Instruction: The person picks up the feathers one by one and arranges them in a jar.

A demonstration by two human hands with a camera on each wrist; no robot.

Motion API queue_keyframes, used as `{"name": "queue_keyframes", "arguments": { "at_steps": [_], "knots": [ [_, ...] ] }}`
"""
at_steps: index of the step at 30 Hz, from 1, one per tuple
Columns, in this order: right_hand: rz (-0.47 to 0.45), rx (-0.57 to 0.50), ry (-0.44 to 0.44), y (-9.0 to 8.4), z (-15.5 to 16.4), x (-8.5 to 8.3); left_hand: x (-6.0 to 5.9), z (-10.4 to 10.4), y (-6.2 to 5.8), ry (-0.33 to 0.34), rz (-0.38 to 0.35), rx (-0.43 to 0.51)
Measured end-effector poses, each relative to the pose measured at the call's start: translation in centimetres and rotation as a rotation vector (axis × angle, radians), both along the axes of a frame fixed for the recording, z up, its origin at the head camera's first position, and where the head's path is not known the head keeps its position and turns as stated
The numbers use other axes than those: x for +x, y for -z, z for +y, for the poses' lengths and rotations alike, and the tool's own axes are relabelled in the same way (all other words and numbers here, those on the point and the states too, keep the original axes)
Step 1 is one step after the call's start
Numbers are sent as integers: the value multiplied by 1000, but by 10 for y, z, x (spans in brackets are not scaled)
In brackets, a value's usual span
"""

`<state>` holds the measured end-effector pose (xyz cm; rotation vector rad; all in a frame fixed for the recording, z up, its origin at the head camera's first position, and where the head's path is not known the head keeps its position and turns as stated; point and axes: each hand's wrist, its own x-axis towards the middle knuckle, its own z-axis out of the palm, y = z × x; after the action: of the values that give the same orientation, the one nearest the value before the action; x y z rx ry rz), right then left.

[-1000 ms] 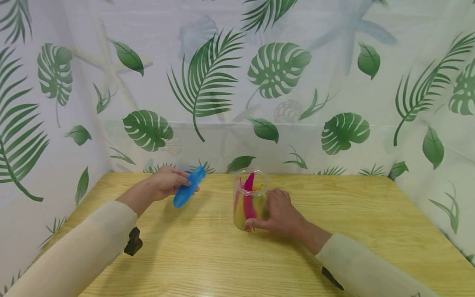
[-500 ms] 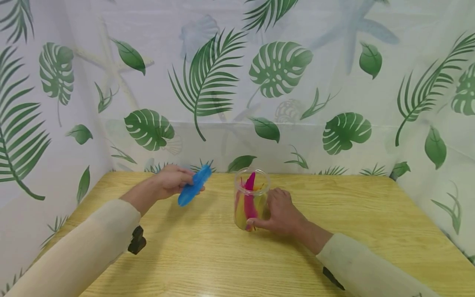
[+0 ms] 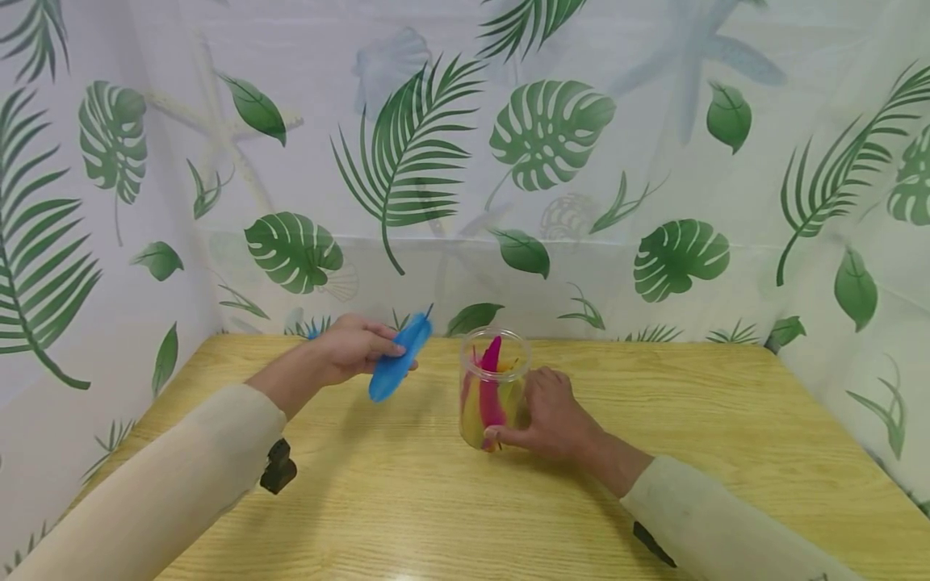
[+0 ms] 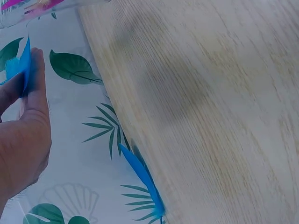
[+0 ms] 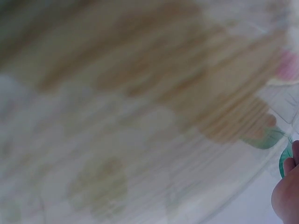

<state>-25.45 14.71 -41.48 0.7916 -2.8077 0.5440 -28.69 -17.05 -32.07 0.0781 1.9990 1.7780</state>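
My left hand (image 3: 356,347) pinches a blue feather (image 3: 395,367) between thumb and fingers, tilted, a short distance left of the jar. In the left wrist view the same feather (image 4: 25,65) shows between the fingertips. The clear plastic jar (image 3: 471,403) stands upright without a lid and holds a magenta feather (image 3: 490,395) and several yellow and pink ones. Around the jar's lower right side curls my right hand (image 3: 555,415), its thumb across the front. Only a part of that hand (image 5: 287,191) appears at the edge of the right wrist view, which is mostly blurred.
Another blue feather (image 4: 142,175) lies at the table's back edge, partly seen behind my left wrist in the head view. The wood-grain table (image 3: 407,500) meets a white leaf-print cloth (image 3: 450,194) at the back and sides.
My left hand has moved to the right with the blue feather, closer to the jar. The other blue feather at the back edge has come into sight. My right hand and the jar stay put.
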Motion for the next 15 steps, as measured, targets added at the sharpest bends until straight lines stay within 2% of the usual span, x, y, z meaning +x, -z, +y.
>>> {"name": "queue_keyframes", "arguments": {
  "at_steps": [15],
  "knots": [
    [22,-10,-20,1,1,-1,2,10,-6,13,43,-18]
  ]
}}
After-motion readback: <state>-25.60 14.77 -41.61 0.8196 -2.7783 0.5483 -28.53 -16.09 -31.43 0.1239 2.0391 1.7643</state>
